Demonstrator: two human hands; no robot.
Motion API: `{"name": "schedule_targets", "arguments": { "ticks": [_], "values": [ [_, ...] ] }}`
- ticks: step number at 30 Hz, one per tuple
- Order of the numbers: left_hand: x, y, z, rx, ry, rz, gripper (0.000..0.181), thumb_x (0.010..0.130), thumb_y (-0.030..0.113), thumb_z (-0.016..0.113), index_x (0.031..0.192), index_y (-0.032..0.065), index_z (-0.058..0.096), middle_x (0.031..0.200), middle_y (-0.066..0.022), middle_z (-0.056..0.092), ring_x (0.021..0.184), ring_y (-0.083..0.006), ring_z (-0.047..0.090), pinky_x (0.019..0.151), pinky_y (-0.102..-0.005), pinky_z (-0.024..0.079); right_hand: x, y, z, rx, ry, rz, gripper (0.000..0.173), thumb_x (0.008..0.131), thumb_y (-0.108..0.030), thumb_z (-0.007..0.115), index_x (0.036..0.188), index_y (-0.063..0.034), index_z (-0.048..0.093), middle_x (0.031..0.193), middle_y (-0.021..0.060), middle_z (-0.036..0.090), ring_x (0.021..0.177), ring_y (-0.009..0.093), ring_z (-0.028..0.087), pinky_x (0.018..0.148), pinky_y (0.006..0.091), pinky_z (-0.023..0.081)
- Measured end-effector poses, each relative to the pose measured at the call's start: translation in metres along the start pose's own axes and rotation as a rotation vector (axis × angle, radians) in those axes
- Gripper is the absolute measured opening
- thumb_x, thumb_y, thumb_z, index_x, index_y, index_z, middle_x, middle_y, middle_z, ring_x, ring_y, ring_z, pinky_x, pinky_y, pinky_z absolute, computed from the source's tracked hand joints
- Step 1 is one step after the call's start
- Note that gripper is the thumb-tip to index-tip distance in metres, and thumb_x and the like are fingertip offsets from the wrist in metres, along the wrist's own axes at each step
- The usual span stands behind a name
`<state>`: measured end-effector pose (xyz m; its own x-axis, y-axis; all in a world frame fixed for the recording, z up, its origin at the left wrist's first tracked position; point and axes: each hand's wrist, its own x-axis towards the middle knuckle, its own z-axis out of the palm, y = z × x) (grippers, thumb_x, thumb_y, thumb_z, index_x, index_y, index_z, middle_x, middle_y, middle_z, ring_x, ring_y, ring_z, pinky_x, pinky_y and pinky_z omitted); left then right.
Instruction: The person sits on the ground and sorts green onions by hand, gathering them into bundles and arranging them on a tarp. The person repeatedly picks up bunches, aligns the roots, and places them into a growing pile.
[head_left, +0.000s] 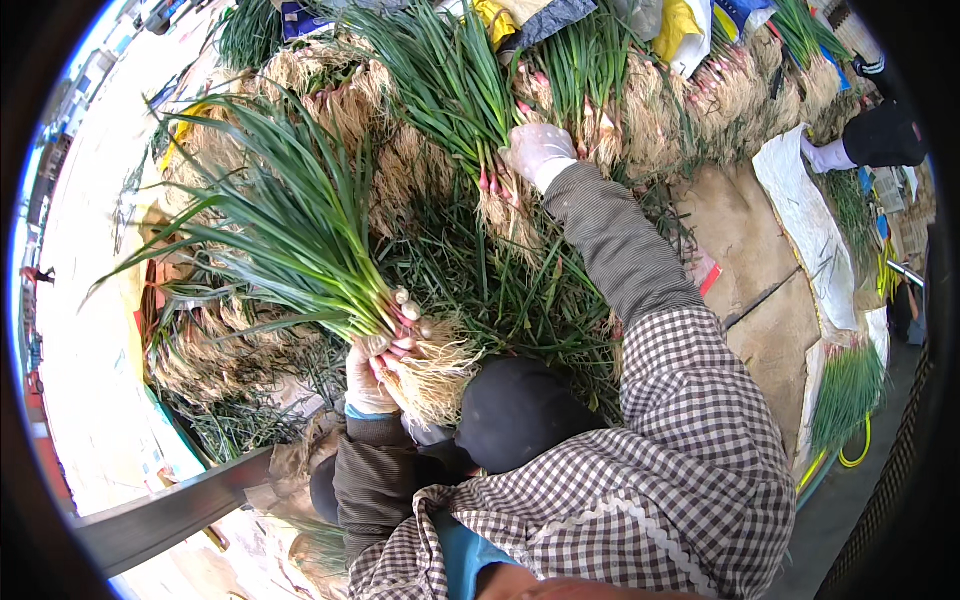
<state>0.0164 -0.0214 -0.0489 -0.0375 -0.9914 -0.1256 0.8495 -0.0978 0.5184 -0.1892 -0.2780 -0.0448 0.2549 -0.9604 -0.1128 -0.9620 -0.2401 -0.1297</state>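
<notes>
My left hand (370, 381), in a pale glove, is closed around a bunch of green garlic (360, 300) near its bulbs. The long leaves fan up and to the left, and the pale roots (431, 371) hang beside my knee. Farther out, my right hand (538, 150), gloved too, is at the stems of another bunch of green garlic (469, 105), whose pinkish bulbs and roots point down. Its fingers are partly hidden, so whether they grip cannot be told. Cut green leaves (495, 292) lie heaped between the two hands.
Rooted bundles (652, 112) line the far side, with plastic sacks (555, 22) above them. A grey metal bar (172, 510) crosses the lower left. White sacking (810, 225) lies at the right near another person's leg (881, 135). More green bundles (851, 390) lie at the lower right.
</notes>
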Motion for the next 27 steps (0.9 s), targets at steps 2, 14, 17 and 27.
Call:
{"name": "schedule_targets", "arguments": {
  "ticks": [2,14,17,27],
  "values": [
    [0.006,-0.015,-0.006,-0.026,-0.002,-0.046,0.061,0.073,0.039,0.062,0.114,-0.0020,0.043,0.104,-0.0189,0.053,0.095,-0.0289,0.052,0.087,-0.0417,0.041,0.003,0.004,0.002,0.064,0.036,0.037,0.031,0.078,-0.035,0.052,0.090,-0.0092,0.063,0.092,0.0126,0.062,0.083,0.029,0.059,0.076,0.0382,0.047],
    [0.031,-0.039,-0.010,-0.059,0.099,-0.304,0.034,0.073,0.010,0.054,0.105,-0.0023,0.048,0.090,-0.0161,0.059,0.082,-0.0241,0.059,0.077,-0.0355,0.049,-0.099,-0.039,0.057,1.377,-0.370,-0.110,0.023,0.079,-0.023,0.061,0.077,0.0002,0.059,0.051,0.0009,0.053,0.045,0.007,0.049,0.047,0.0209,0.040],
    [0.020,-0.039,-0.012,-0.042,0.119,-0.289,0.035,0.075,0.011,0.053,0.107,-0.0032,0.048,0.095,-0.0179,0.059,0.080,-0.0226,0.060,0.074,-0.0328,0.050,-0.093,-0.047,0.051,0.824,-0.099,-0.310,0.038,0.080,-0.038,0.057,0.077,0.0007,0.059,0.052,0.0082,0.056,0.045,0.017,0.055,0.051,0.0286,0.045],
    [-0.003,-0.028,0.003,-0.017,0.258,-0.139,0.032,0.070,0.007,0.055,0.101,-0.0028,0.050,0.083,-0.0136,0.060,0.071,-0.0192,0.058,0.071,-0.0305,0.048,-0.089,-0.047,0.071,0.385,0.431,-0.541,0.025,0.081,-0.032,0.053,0.065,-0.0123,0.058,0.055,0.0066,0.057,0.047,0.023,0.055,0.046,0.0360,0.044]
  ]
}}
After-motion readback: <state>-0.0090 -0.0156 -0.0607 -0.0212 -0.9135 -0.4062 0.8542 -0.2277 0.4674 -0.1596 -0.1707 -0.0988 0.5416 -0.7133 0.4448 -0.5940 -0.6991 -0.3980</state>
